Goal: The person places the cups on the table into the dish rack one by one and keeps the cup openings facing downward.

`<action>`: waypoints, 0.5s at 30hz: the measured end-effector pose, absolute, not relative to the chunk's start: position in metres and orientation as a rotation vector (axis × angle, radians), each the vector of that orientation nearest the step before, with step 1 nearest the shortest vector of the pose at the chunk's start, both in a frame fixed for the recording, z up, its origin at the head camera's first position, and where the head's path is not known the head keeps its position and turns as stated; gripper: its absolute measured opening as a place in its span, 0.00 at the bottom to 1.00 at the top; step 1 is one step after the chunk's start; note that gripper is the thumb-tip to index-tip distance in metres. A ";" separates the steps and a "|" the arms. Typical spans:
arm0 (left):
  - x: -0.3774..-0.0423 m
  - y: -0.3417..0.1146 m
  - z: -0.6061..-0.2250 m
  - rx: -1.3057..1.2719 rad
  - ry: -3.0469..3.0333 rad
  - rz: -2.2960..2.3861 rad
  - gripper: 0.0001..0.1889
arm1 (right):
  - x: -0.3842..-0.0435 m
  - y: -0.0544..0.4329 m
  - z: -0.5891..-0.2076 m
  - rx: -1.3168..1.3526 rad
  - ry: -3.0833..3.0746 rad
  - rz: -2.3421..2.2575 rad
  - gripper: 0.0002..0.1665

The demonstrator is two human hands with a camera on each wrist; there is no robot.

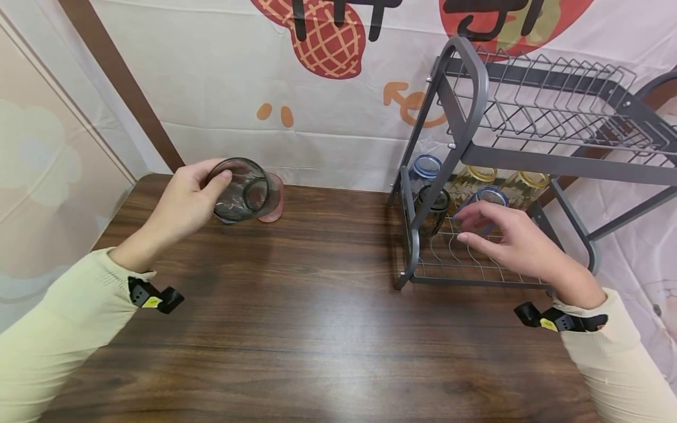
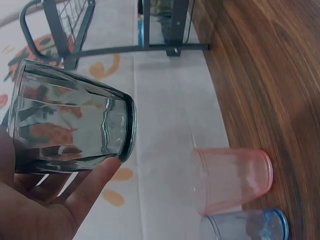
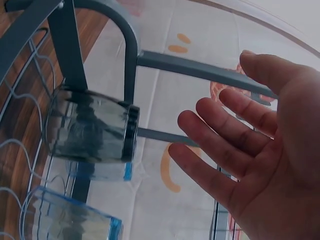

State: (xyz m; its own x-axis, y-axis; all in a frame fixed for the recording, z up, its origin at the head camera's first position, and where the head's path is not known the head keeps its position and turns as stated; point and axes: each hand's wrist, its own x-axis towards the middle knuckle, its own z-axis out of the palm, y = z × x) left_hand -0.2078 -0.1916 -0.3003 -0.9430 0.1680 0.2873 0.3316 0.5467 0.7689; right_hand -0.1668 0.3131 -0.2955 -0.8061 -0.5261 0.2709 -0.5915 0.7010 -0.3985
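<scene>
My left hand [image 1: 182, 202] grips a smoky grey glass tumbler [image 1: 243, 188], raised above the table with its mouth tilted toward the head camera. Just behind it a pink glass [image 1: 271, 214] stands upright on the table. Beside that is a blue glass [image 2: 245, 226], mostly hidden in the head view. My right hand [image 1: 513, 238] hovers with fingers apart at the front of the rack's lower shelf, holding nothing. Near it, a dark grey glass [image 3: 92, 125] and a blue glass [image 3: 75, 215] stand mouth down on the wire shelf.
A two-tier grey metal rack [image 1: 476, 155] stands at the right, its upper wire basket [image 1: 550, 106] overhanging the lower shelf. Two yellow glasses [image 1: 471, 182] and another blue glass [image 1: 425, 167] are farther back on that shelf. A printed cloth [image 1: 328, 141] hangs behind the wooden table [image 1: 317, 294].
</scene>
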 end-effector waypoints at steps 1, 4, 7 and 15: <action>-0.207 -0.189 -0.300 -0.437 -2.602 -1.355 0.16 | -0.166 0.312 -0.295 0.919 -2.777 0.730 0.19; -0.204 -0.182 -0.298 -0.477 -2.603 -1.377 0.17 | -0.164 0.307 -0.295 0.944 -2.791 0.760 0.19; -0.201 -0.176 -0.297 -0.508 -2.591 -1.391 0.17 | -0.161 0.303 -0.293 0.977 -2.788 0.786 0.20; -0.194 -0.161 -0.300 -0.637 -2.523 -1.310 0.17 | -0.160 0.291 -0.294 1.060 -2.766 0.884 0.23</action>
State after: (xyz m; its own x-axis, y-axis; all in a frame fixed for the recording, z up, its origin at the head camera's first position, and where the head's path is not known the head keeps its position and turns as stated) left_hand -0.1941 -0.1613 -0.3003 -0.8799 0.2721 0.3897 0.4752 0.5065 0.7195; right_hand -0.1597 0.2912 -0.2936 -0.7637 -0.5987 0.2413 -0.6277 0.6015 -0.4943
